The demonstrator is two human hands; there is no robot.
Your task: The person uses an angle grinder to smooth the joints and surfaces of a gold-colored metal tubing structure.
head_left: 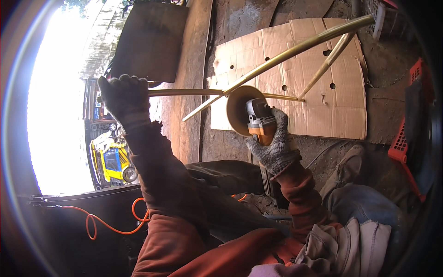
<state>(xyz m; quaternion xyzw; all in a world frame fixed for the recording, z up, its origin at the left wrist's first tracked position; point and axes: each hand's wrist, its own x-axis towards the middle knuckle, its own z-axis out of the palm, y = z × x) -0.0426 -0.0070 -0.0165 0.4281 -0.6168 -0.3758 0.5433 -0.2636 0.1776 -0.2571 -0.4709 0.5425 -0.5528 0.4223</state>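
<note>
My left hand (124, 99), in a dark knitted glove, is closed around the left end of a gold-coloured metal tube frame (295, 54). The frame's bars cross and branch off to the right, lying over a sheet of cardboard (341, 117). My right hand (278, 148), in a grey knitted glove, grips an orange and grey angle grinder (263, 125). A wide round tan disc (236, 113) is on the grinder. Its upper edge lies at the frame's bars near their crossing; whether it touches them I cannot tell.
Red plastic crates (400, 138) stand at the right, and a greyish crate (379, 21) at the far right. A dark panel (150, 44) rises at the far left. An orange hose (94, 224) curls at the lower left. Beyond the bright opening sits a yellow vehicle (114, 161).
</note>
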